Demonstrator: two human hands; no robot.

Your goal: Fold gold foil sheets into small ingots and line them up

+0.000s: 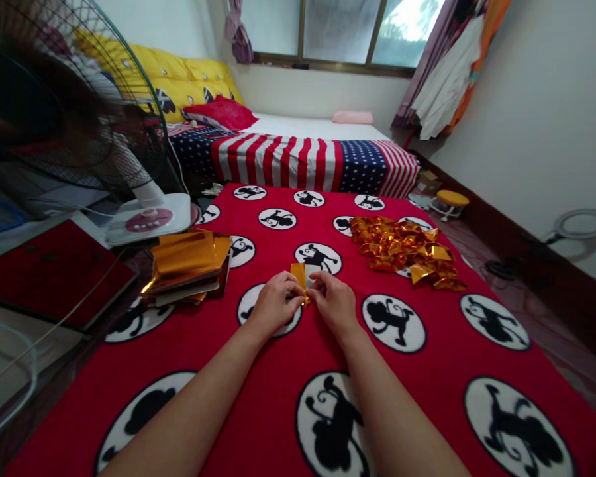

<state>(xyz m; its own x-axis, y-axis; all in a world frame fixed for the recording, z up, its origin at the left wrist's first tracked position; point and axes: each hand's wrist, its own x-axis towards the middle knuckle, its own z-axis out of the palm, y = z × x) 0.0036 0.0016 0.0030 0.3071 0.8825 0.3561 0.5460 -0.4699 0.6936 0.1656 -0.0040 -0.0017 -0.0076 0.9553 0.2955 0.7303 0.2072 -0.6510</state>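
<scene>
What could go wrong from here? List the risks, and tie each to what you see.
The fan looks to be running close to the foil stack, so loose sheets might blow about.
The folded pieces lie near the cloth's right edge; a bump could send some off.
The left hand and right hand pinch one small sheet, which might crease or tear.

On and around the cloth [273, 381]
Paper stack [191, 258] on its left part, folded pieces [397, 242] on its right; bed [302, 159] behind, fan [149, 215] off left.
</scene>
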